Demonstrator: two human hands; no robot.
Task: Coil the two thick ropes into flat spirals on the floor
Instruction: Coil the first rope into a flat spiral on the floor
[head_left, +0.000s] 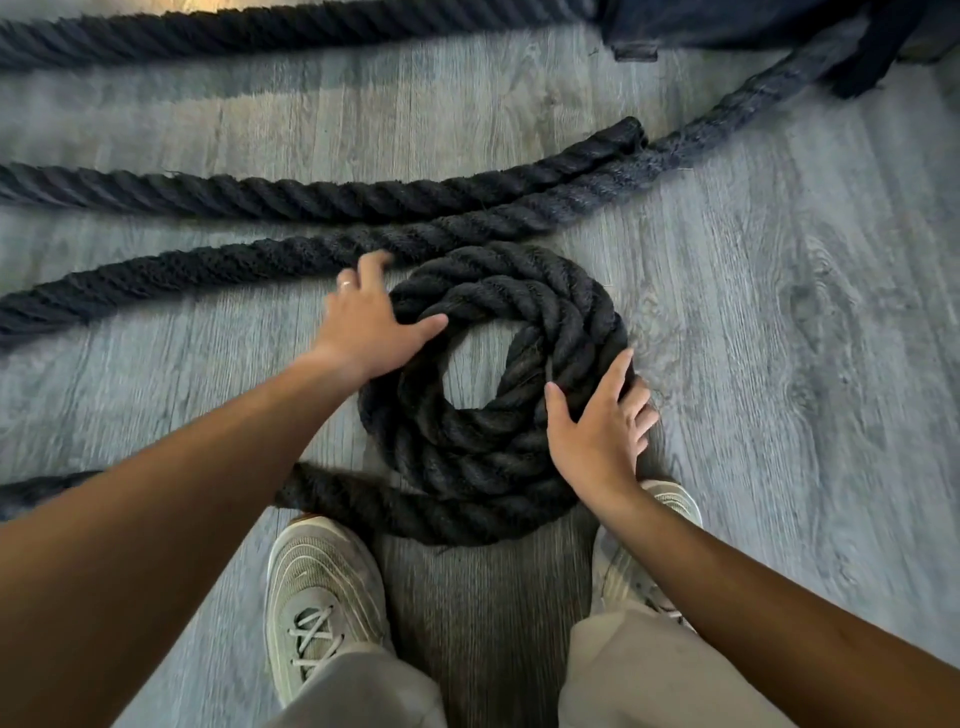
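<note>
Thick black twisted rope coil (493, 395) laid flat on grey wood-grain floor (779, 312). Left hand (363, 332) and right hand (597, 436) pressed on opposite rims, fingers spread wide, nothing gripped.

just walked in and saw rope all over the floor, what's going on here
A person is crouched over a dark thick rope, winding it into a flat coil on the grey wood floor. The left hand presses on the coil's left side and the right hand on its right edge, fingers spread. The coil has a few turns; long stretches of loose rope lie uncoiled beyond it.
</note>
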